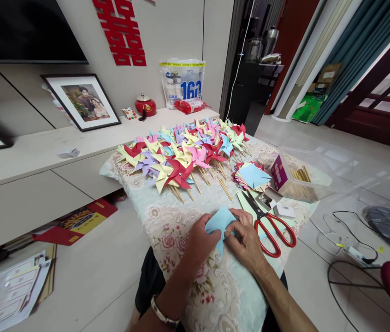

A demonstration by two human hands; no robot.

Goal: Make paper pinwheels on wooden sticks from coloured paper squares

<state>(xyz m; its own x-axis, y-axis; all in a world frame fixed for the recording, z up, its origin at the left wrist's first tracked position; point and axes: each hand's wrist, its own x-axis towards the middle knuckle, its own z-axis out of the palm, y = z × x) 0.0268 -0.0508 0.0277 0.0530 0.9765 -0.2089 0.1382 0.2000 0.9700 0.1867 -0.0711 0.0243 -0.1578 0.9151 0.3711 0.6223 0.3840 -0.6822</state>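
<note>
Between my two hands is a piece of light blue paper (223, 218), partly folded, low over the flowered tablecloth. My left hand (200, 239) pinches its left side, thumb on top. On its right side, the fingers of my right hand (245, 234) are closed on the paper, bent near its middle. Scissors with red handles (266, 221) lie just right of my right hand, blades pointing away. Beyond them rests a stack of coloured paper squares (252, 176), light blue on top. Several finished paper pinwheels (177, 173) on wooden sticks cover the far half of the table.
A clear plastic tub (297, 182) with wooden sticks stands at the table's right edge. Small open boxes (267, 201) sit by the scissors, and loose sticks (224, 188) lie mid-table. A white cabinet (36, 159) runs behind, bearing a framed photo (83, 101) and a red jar (145, 107).
</note>
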